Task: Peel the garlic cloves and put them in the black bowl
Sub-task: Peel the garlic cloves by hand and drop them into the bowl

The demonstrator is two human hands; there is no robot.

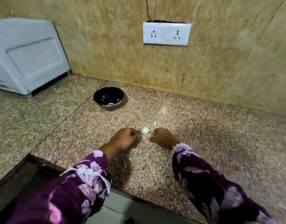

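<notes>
Speckled pink-brown granite counter [203,143], seams running diagonally at left, front edge dropping to a dark recess at lower left. Backing: mottled tan stone-look wall panels [106,46], meeting in a corner at right.

Wall fixture: white socket plate [167,33] with two outlets, a thin reddish wire rising from its top edge.

Appliance: white box-shaped unit [25,57] on the counter at far left, set against the wall; type cannot be told.

Black bowl [108,98]: upright on the counter, near the wall, well beyond the hands and left of centre. Pale pieces lie in its bottom; blurred.

Garlic [145,130]: one small whitish lump, resting on or just above the counter between the two hands. Roughly rounded in this view; its long axis and which way it points cannot be told through the blur. A thin pale strand reaches from it toward the left hand.

Left hand [125,138]: fingers curled into a loose fist, tips at the strand beside the garlic; whether they pinch it is unclear.

Right hand [162,137]: fingers curled likewise, fingertips just beside the garlic; grip unclear.

Sleeves [203,175]: dark purple with pink floral print, lace-trimmed cuffs.
</notes>
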